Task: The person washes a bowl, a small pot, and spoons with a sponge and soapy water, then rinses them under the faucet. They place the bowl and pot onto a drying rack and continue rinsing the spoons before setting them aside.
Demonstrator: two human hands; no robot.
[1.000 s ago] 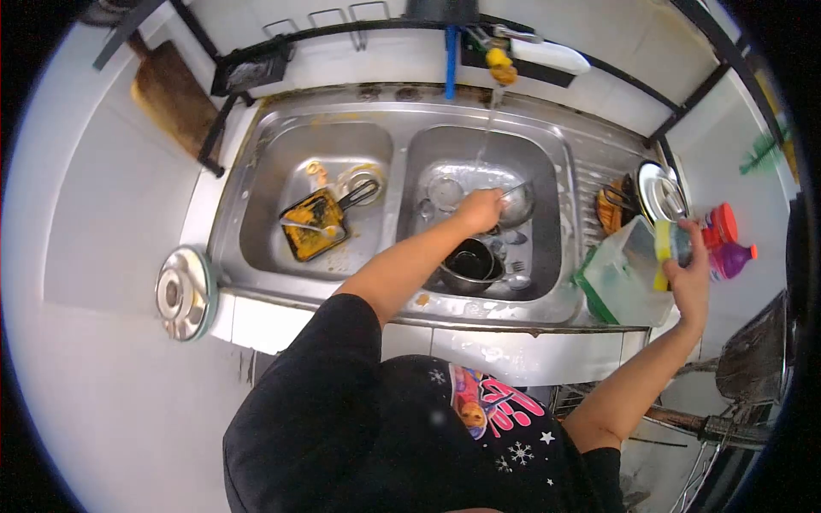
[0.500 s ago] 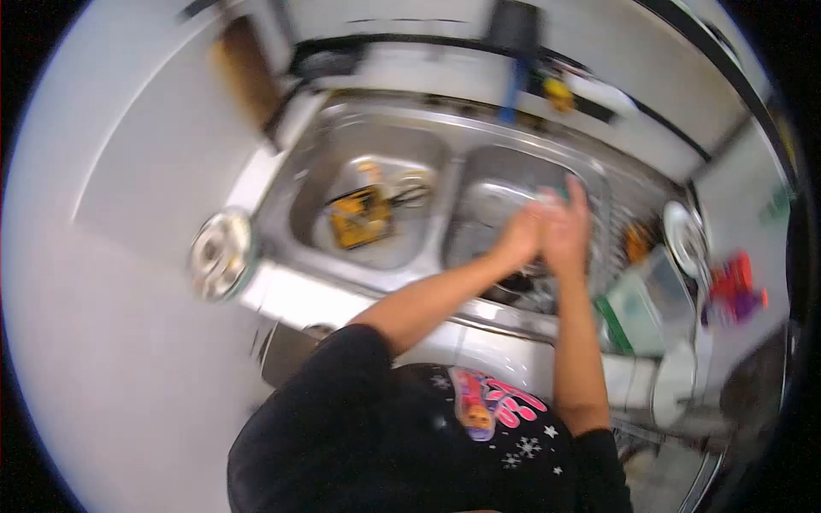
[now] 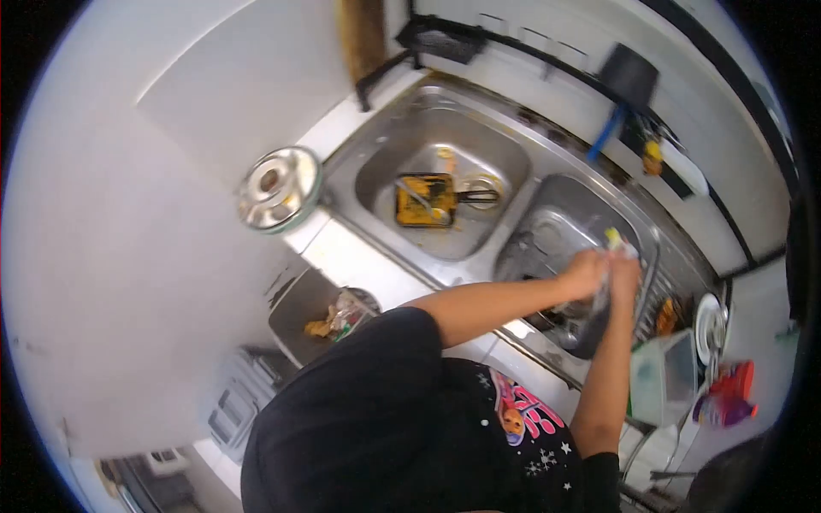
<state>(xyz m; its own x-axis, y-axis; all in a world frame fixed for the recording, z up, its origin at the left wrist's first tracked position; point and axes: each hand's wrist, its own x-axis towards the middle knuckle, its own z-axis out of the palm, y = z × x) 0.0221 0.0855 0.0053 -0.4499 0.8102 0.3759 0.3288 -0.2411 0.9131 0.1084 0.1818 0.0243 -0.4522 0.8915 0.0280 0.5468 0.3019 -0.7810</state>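
yellow sponge [image 3: 614, 239] pinched in the closed right hand [image 3: 627, 279], pressed against the left hand [image 3: 585, 274], whose grip is too blurred to tell, over the right steel sink basin [image 3: 547, 232].

The bare left hand [image 3: 586, 274] and bare right hand [image 3: 624, 278] meet, touching, fingers curled closed, both arms stretched forward.

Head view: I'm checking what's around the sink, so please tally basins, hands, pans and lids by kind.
Basins: 2, left basin and right basin
Hands: 2, left hand and right hand
Yellow pan: 1
Round lid: 1
Total: 6
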